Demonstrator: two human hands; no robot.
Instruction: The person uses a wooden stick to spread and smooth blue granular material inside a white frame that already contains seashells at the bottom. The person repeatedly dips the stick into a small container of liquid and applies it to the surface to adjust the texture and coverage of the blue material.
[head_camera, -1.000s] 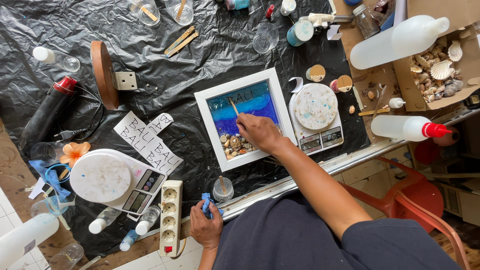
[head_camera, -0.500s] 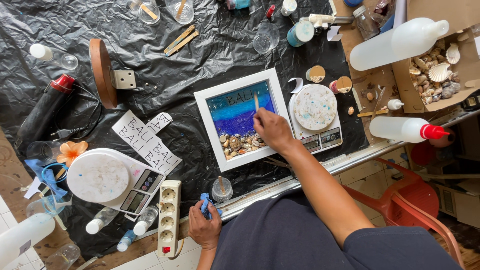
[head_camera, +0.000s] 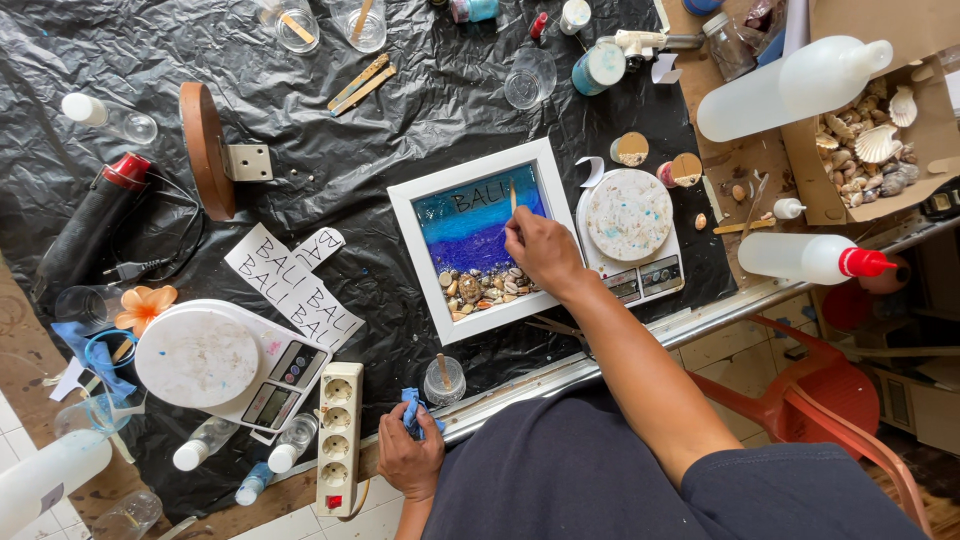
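Black plastic-covered table (head_camera: 300, 120), right hand (head_camera: 540, 250) over white-framed picture (head_camera: 478, 240).

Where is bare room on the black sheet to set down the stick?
Free: the black sheet between the wooden disc and the white frame, above the paper strips. Crowded: the far edge with cups, and right of the small scale by the bottles.

1 head view, straight down, worktable (head_camera: 300, 120) near

Counter (head_camera: 620, 365), black plastic sheet (head_camera: 300, 150): white picture frame (head_camera: 405, 240), two scales (head_camera: 215, 365), power strip (head_camera: 338, 435), cups, squeeze bottles, wooden sticks (head_camera: 360, 82).
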